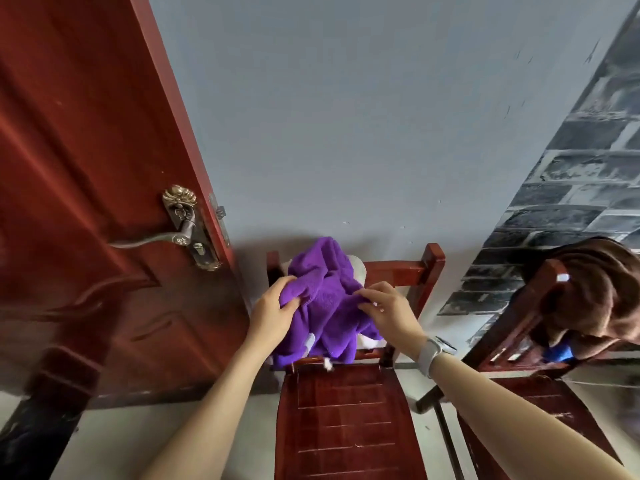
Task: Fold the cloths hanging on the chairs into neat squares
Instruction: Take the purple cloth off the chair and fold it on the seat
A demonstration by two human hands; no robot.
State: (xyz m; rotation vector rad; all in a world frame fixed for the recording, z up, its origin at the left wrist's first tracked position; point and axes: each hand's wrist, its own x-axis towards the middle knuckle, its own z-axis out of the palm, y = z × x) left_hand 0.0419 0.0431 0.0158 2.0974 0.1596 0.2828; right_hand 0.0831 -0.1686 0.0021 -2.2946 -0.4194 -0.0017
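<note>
The task looks to be at its very beginning, and no folded square is visible anywhere. On the left stands a red door (86,168) with a metal handle (162,237); it plays no part here.

The purple cloth (325,292) is bunched and crumpled over the back of the middle chair (346,410), with a bit of white cloth (358,268) showing from behind it. The left hand (273,313) grips the left part of this purple cloth: its fingers (282,284) are curled around a fold, and the fabric goes over them and hangs below. The right hand (388,310), which has a watch (434,351) on the wrist, pinches the right part of the same cloth, with its fingers (367,294) pressed together on a ridge of fabric. So the cloth lies between the two hands and partly under them, and it is not yet spread flat.

Further right, a brown cloth (595,289) hangs on the second chair (519,327), with something blue (557,351) under its edge. I judge that all the folding remains: the purple one first, then the white, the brown and maybe the blue one.
</note>
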